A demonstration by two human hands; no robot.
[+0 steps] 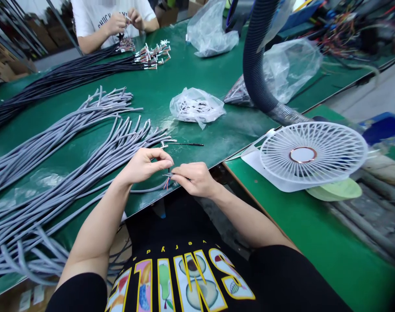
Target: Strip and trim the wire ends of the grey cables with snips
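Note:
My left hand is closed in a pinch just above the table's front edge, with a small dark piece at its fingertips, too small to name. Facing it, my right hand pinches a thin, pointed metal tool, whose tip reaches under the left fingers. Below the fingertips hang thin red and blue wires at the end of a grey cable. This cable runs left toward a bundle of grey cables. Behind my hands lies a thin black stick-like thing.
A bag of small white and black parts sits mid-table. More grey cables and black cables with connectors lie left. A white fan and black hose stand right. Across the table, another person's hands work.

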